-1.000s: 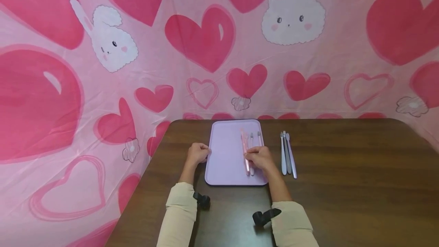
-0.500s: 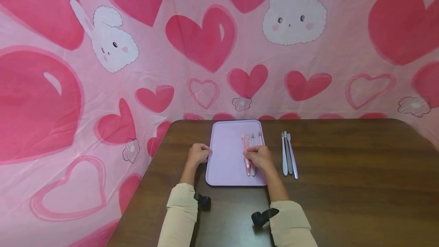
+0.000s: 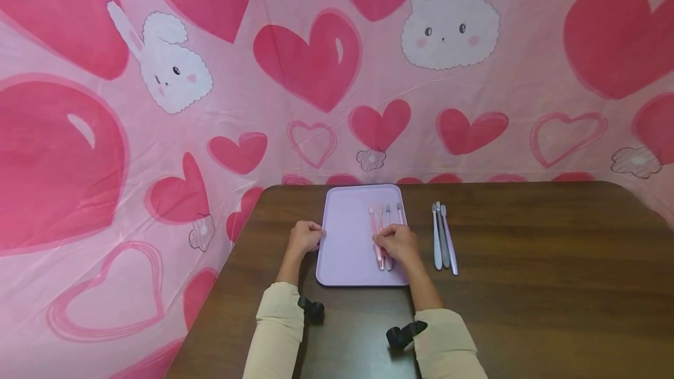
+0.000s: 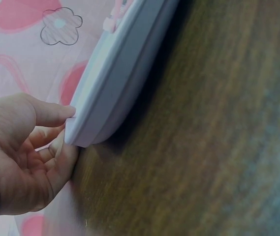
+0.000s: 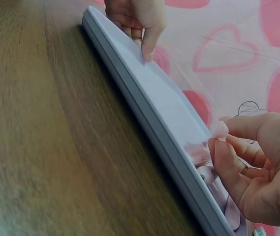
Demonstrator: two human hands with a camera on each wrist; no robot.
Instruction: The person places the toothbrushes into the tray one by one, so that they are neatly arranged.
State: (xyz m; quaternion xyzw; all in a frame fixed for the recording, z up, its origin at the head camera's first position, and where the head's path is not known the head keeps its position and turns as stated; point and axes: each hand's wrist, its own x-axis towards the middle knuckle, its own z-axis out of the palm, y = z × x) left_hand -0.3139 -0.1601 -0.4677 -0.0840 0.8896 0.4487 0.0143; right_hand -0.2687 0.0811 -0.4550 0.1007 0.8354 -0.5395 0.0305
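Note:
A light purple tray point(image 3: 342, 244) lies on the table. My left hand point(image 3: 305, 235) pinches its left rim, thumb on top and fingers beneath, as the left wrist view shows. Over the tray's right side my right hand point(image 3: 398, 241) pinches a pink toothbrush point(image 3: 373, 222) between thumb and fingertips; in the right wrist view its pink end point(image 5: 219, 130) shows at the fingertips. Just right of it in the tray lie another pink toothbrush point(image 3: 381, 214), a pale toothbrush with a grey head point(image 3: 388, 213) and one more toothbrush point(image 3: 399, 212) by the right rim, partly hidden by my hand.
Right of the tray, three toothbrushes lie close together on the brown table point(image 3: 537, 262): a pale blue toothbrush point(image 3: 436, 244), a grey toothbrush point(image 3: 443, 244) and a purple toothbrush point(image 3: 450, 247). Behind the table hangs a pink cloth point(image 3: 316, 75) with hearts and rabbits.
The pink toothbrush in my right hand has shifted slightly left, and the heads of the two pink toothbrushes now stand apart. My left hand stays at the tray's rim.

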